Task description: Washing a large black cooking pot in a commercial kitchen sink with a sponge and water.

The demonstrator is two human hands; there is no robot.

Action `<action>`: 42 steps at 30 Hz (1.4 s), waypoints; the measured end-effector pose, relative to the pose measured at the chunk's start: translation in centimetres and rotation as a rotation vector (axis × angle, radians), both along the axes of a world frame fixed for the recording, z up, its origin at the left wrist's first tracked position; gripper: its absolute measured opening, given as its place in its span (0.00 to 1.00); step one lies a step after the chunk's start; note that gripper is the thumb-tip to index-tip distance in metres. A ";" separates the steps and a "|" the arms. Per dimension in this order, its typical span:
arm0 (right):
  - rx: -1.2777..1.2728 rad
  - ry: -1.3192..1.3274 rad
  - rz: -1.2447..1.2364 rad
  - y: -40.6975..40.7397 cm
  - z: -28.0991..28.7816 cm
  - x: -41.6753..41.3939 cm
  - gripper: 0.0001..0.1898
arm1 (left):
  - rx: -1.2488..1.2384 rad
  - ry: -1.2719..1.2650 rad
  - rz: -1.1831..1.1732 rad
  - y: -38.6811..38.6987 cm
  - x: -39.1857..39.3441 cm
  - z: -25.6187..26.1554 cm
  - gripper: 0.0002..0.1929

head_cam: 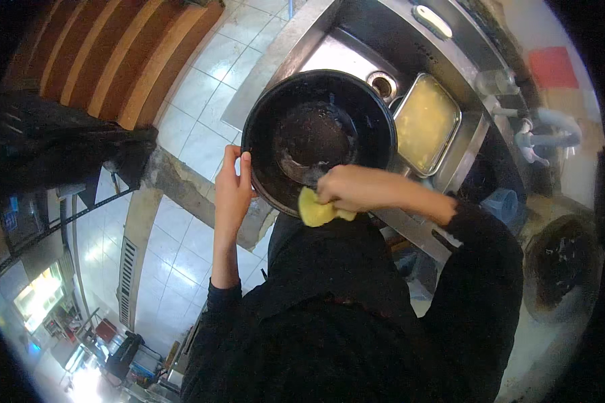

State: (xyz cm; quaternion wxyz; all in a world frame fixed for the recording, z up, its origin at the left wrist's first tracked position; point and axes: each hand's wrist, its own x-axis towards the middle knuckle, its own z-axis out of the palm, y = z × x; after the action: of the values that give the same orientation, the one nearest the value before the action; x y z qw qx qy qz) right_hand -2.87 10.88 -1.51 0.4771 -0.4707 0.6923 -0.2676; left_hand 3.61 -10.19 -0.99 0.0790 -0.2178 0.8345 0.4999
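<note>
A large round black pan point(315, 133), deep-walled and wet inside, is tilted over the near edge of a stainless steel sink. My left hand point(233, 181) grips its left rim, with the thumb on the inner side and the fingers outside. In my right hand point(350, 188) is a yellow sponge or cloth point(315, 207), pressed at the pan's near rim. Part of that hand is blurred. Right of the pan, a rectangular metal tray point(427, 126) holding cloudy yellowish liquid rests in the sink.
The sink point(325, 53) has a round drain point(382, 85). A white-handled scrub brush point(432, 21) lies on its far ledge. A faucet point(532, 136), a clear glass point(496, 81) and a bluish plastic cup point(501, 204) stand at the right. Brown steps point(146, 65) rise beyond the tiled floor point(206, 106).
</note>
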 end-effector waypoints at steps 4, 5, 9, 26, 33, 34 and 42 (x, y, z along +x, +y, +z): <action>-0.268 0.182 -0.376 -3.9 -2.1 2.7 0.07 | 0.020 0.005 -0.003 0.1 -0.4 -0.7 0.12; -0.368 0.226 -0.434 -4.0 -2.5 2.8 0.06 | 0.003 0.007 -0.014 0.0 -0.5 -1.1 0.12; -0.274 0.337 -0.045 0.6 0.5 1.5 0.06 | 0.024 0.016 0.015 -0.2 0.0 -0.9 0.12; 0.528 0.424 0.297 0.8 0.3 -4.1 0.07 | -0.113 0.107 -0.044 1.2 -0.6 0.0 0.07; 0.305 0.029 0.302 -0.8 -0.4 -3.1 0.11 | -0.314 0.261 -0.062 2.0 -1.3 -0.6 0.06; 0.350 0.058 0.531 -0.3 0.6 -4.0 0.10 | -0.320 0.258 -0.069 1.9 -1.2 -0.6 0.06; 0.323 0.338 0.266 1.7 4.9 -1.3 0.09 | -0.373 0.291 -0.046 1.6 -1.4 -1.2 0.05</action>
State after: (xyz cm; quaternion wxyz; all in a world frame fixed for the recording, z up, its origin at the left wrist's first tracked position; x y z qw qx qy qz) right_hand -4.14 12.53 3.35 0.4547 -0.5132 0.7279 -0.0066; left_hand 2.23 -8.56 -2.15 -0.0721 -0.1351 0.9199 0.3611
